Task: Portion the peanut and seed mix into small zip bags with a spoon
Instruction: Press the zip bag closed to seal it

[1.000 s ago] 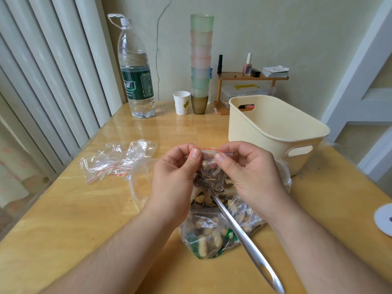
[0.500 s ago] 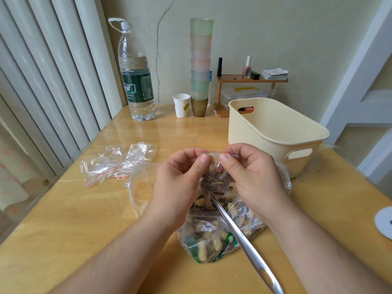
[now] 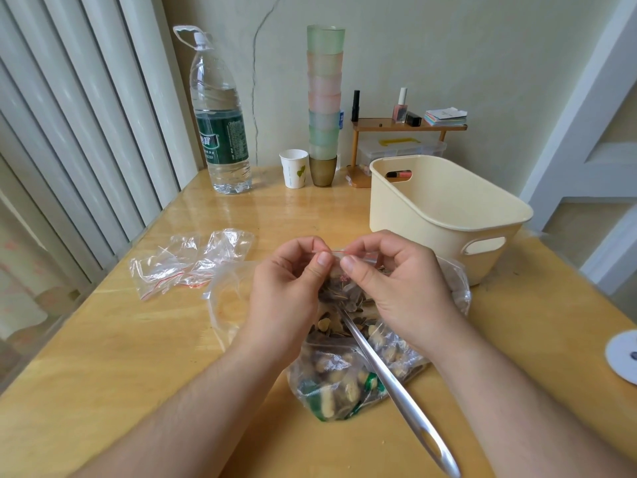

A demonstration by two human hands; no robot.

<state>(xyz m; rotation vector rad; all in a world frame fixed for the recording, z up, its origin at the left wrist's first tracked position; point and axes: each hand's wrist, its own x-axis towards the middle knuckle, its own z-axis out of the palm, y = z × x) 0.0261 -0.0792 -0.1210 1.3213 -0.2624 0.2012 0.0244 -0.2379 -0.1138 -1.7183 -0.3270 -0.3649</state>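
Observation:
A small zip bag (image 3: 339,291) holding seeds hangs between both hands over the table's middle. My left hand (image 3: 286,298) pinches its red-lined top edge with thumb and forefinger. My right hand (image 3: 396,288) pinches the same edge just to the right. Beneath them lies the large clear bag of peanut and seed mix (image 3: 348,377). A metal spoon (image 3: 400,398) rests in that bag, its handle pointing toward me at the lower right; its bowl is hidden under the mix.
Several empty small zip bags (image 3: 186,263) lie to the left. A cream plastic basket (image 3: 444,215) stands at the right. At the back stand a water bottle (image 3: 220,125), a paper cup (image 3: 293,168), stacked tumblers (image 3: 324,105) and a small wooden shelf (image 3: 406,125).
Both hands have kept pinching the small bag's top edge; their thumbs have drawn closer together along the seal. The spoon and big bag have stayed put.

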